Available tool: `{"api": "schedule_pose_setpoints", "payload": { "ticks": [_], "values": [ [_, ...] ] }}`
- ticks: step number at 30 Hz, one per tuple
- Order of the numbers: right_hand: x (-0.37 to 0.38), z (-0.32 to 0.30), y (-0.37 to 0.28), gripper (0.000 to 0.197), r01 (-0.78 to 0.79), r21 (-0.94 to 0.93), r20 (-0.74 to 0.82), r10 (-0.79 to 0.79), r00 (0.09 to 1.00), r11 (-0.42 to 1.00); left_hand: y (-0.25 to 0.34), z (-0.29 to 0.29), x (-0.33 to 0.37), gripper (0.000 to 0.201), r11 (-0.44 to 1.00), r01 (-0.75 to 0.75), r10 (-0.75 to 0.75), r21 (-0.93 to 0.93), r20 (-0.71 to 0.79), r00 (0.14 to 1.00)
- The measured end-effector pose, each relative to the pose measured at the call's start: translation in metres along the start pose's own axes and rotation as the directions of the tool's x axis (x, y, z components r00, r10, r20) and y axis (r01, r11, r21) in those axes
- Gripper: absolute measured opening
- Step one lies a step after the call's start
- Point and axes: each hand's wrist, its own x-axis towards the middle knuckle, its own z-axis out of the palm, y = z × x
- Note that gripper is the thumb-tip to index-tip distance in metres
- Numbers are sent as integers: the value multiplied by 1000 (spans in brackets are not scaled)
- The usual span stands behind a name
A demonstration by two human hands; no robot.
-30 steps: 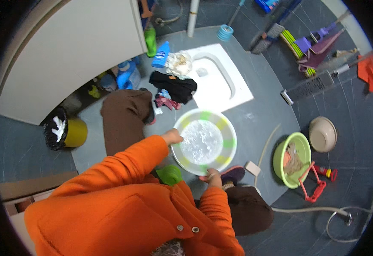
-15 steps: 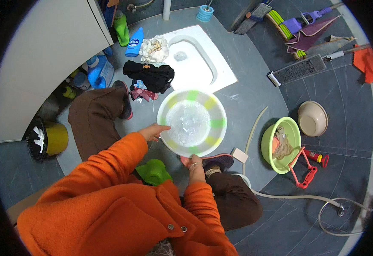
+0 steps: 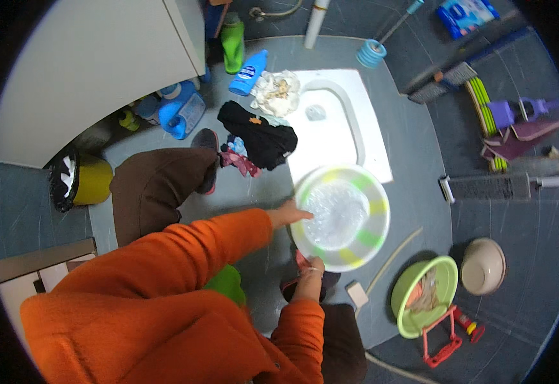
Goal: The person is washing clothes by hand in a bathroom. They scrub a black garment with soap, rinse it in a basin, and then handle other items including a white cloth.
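Two bare hands on one big plastic basin (image 3: 377, 206), which sits at the near edge of the squat toilet (image 3: 330, 134), overlapping its near edge from where I'm standing. Left hand (image 3: 286, 213) grips the left rim, thumb over the lip; right hand (image 3: 316, 265) is closed on the near rim. Can't see the fingers underneath. Progress-wise, I'd say filling's done, since clear, glinting liquid (image 3: 337, 221) covers the bottom, and it's not emptied yet. The crumpled black garment (image 3: 257, 134) left of the toilet isn't in it either; can't tell if it's been washed. Basin's round and smooth, whitish with yellow and green patches; toilet's glossy white with a long rounded bowl; that orange coat (image 3: 177, 326) looks properly fuzzy.
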Motion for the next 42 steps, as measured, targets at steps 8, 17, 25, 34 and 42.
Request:
{"api": "schedule_pose_setpoints", "payload": {
  "ticks": [8, 17, 25, 34, 42],
  "values": [
    [43, 19, -33, 30, 180, -70, -161, -189, 969, 981, -2, 6, 83, 87, 981, 4, -8, 195, 21, 1000],
    [-13, 205, 41, 39, 99, -55, 592, -47, 805, 994, 110, -66, 125, 77, 811, -293, 396, 506, -105, 912],
    [5, 432, -39, 36, 708, -322, 838, -159, 523, 628, 176, -230, 222, 68, 523, -82, 657, 848, -340, 673],
    [82, 604, -92, 36, 850, -374, 899, -82, 431, 372, 213, -248, 283, 96, 212, 242, 204, 947, -285, 937],
    [141, 721, -157, 50, 966, -144, 977, -187, 104, -216, 214, -249, 304, 102, 209, 354, 123, 911, -384, 915]
  ]
}}
